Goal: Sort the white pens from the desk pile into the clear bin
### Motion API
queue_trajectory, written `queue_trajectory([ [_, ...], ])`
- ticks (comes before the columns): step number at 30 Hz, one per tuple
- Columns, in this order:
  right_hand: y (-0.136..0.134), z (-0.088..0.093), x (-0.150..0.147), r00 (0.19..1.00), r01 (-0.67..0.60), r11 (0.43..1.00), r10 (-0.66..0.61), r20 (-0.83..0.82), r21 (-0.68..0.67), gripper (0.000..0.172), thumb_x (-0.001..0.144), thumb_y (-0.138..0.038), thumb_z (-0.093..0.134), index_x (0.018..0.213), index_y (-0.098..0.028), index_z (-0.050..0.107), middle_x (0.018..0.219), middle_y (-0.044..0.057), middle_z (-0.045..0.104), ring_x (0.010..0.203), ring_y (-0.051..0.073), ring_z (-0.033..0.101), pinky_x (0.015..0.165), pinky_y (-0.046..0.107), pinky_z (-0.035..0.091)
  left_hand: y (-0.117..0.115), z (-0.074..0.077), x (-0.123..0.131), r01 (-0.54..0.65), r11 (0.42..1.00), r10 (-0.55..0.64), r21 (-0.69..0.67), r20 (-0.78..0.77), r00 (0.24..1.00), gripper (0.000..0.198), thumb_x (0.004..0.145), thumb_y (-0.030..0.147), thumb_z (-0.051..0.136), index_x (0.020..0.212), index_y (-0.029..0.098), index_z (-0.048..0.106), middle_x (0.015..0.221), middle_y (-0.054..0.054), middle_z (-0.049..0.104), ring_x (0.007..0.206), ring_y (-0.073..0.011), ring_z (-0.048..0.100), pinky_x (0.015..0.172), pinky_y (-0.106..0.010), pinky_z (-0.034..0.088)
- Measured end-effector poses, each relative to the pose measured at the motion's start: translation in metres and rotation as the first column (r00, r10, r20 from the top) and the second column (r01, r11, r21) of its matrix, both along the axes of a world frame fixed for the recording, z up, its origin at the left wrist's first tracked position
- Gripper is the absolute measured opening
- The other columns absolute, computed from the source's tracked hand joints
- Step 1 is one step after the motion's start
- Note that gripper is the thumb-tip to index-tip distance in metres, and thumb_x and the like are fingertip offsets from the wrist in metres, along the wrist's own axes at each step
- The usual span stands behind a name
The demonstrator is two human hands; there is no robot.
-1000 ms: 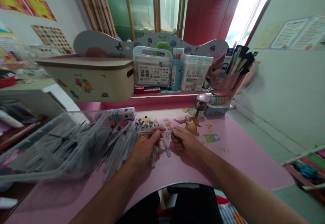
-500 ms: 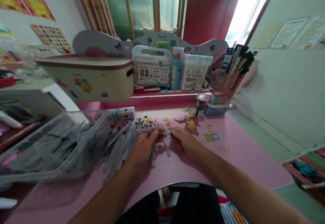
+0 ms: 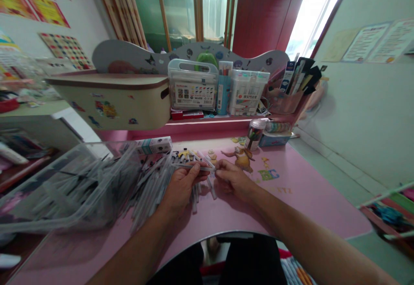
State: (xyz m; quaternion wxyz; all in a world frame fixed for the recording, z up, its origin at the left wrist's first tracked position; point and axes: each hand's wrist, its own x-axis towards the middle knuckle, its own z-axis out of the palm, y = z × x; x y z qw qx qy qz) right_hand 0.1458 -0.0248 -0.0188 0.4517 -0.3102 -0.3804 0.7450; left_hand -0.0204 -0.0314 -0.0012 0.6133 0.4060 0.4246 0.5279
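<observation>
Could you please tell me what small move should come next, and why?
Perhaps line the right hand up with the near end of the slim clear tube: the left hand holds it, and that end points toward the right hand, though contact is unclear.

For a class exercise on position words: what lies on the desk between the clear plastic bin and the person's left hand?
The head view shows a loose pile of slim translucent sticks on the pink desk, between the bin and the left hand.
</observation>
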Motion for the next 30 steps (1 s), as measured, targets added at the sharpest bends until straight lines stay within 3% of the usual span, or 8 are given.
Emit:
queue_trajectory([
  [3, 0.0006, -0.0012, -0.0002, 1.0, -0.019, 0.999, 0.019, -0.006, -0.028, 0.029, 0.078, -0.042, 0.07, 0.08, -0.021, 0.05, 0.052, -0.01, 0.042, 0.036, 0.004, 0.025, 0.035, 0.018, 0.013, 0.0004, -0.001, -0.0011, 0.01, 1.0, -0.01, 0.006, -0.001, 1.0, 0.034, 0.075, 0.044, 0.075, 0.089, 0.013, 0.074, 0.085, -0.009, 0.075, 0.074, -0.0153, 0.068, 0.075, -0.026, 0.054],
  [6, 0.0021, -0.0053, 0.0, 0.996, -0.014, 0.999, 0.017, 0.086, -0.031, 0.04, 0.081, -0.055, 0.064, 0.07, -0.019, 0.049, 0.048, -0.008, 0.04, 0.035, 0.003, 0.025, 0.035, 0.018, 0.013, 0.0011, -0.0022, -0.0017, 0.007, 1.0, -0.007, 0.011, -0.004, 1.0, 0.034, 0.075, 0.044, 0.075, 0.089, 0.014, 0.074, 0.085, -0.009, 0.075, 0.074, -0.0155, 0.068, 0.074, -0.026, 0.055],
  [12, -0.0002, -0.0009, -0.0001, 0.998, 0.007, 1.0, -0.008, 0.063, 0.008, 0.034, 0.069, -0.035, 0.076, 0.083, -0.022, 0.048, 0.05, -0.012, 0.041, 0.035, 0.004, 0.026, 0.034, 0.016, 0.014, 0.0014, -0.0013, -0.0026, 0.012, 1.0, -0.012, 0.017, -0.007, 1.0, 0.033, 0.077, 0.045, 0.074, 0.087, 0.013, 0.074, 0.083, -0.009, 0.075, 0.073, -0.0152, 0.068, 0.074, -0.025, 0.054],
  [15, -0.0001, -0.0007, -0.0001, 0.995, 0.024, 0.999, -0.019, 0.103, -0.042, 0.031, 0.077, -0.045, 0.069, 0.082, -0.02, 0.051, 0.053, -0.009, 0.045, 0.036, 0.004, 0.028, 0.035, 0.016, 0.014, 0.0006, -0.0012, -0.0021, 0.023, 1.0, -0.022, 0.015, -0.011, 1.0, 0.033, 0.077, 0.044, 0.074, 0.089, 0.013, 0.074, 0.084, -0.009, 0.075, 0.074, -0.0151, 0.068, 0.074, -0.025, 0.054],
  [18, 0.0011, -0.0034, 0.0004, 0.99, 0.007, 0.999, -0.001, 0.143, -0.041, 0.043, 0.08, -0.058, 0.063, 0.07, -0.018, 0.049, 0.051, -0.007, 0.043, 0.036, 0.003, 0.028, 0.035, 0.017, 0.015, 0.0001, -0.0018, -0.0016, 0.014, 1.0, -0.014, 0.014, -0.02, 1.0, 0.033, 0.076, 0.043, 0.074, 0.089, 0.013, 0.074, 0.086, -0.009, 0.075, 0.073, -0.0156, 0.068, 0.074, -0.026, 0.054],
  [23, 0.0001, -0.0007, 0.0009, 0.998, -0.027, 1.0, 0.027, 0.065, 0.006, 0.039, 0.071, -0.043, 0.077, 0.078, -0.022, 0.046, 0.05, -0.012, 0.039, 0.035, 0.003, 0.025, 0.035, 0.016, 0.014, 0.0004, -0.0021, -0.0025, 0.012, 1.0, -0.012, 0.005, -0.023, 1.0, 0.032, 0.078, 0.044, 0.072, 0.09, 0.014, 0.074, 0.085, -0.009, 0.075, 0.074, -0.016, 0.068, 0.071, -0.026, 0.054],
  [27, -0.0008, 0.0002, 0.0002, 0.997, -0.025, 0.994, 0.033, 0.075, -0.106, 0.039, 0.078, -0.055, 0.067, 0.085, -0.021, 0.05, 0.058, -0.008, 0.052, 0.035, 0.003, 0.027, 0.033, 0.015, 0.013, -0.0006, -0.0008, -0.0013, 0.009, 1.0, -0.008, 0.018, -0.019, 1.0, 0.031, 0.076, 0.043, 0.074, 0.089, 0.014, 0.074, 0.084, -0.008, 0.075, 0.072, -0.0154, 0.068, 0.07, -0.026, 0.054],
  [30, 0.0002, -0.0023, 0.0007, 0.989, -0.052, 0.995, 0.064, 0.13, -0.089, 0.041, 0.08, -0.058, 0.064, 0.076, -0.019, 0.051, 0.05, -0.008, 0.047, 0.033, 0.003, 0.026, 0.033, 0.016, 0.014, -0.0004, -0.0002, -0.0015, -0.007, 1.0, 0.007, -0.009, -0.037, 0.999, 0.03, 0.077, 0.043, 0.073, 0.089, 0.015, 0.073, 0.083, -0.007, 0.074, 0.071, -0.0148, 0.067, 0.067, -0.025, 0.053],
])
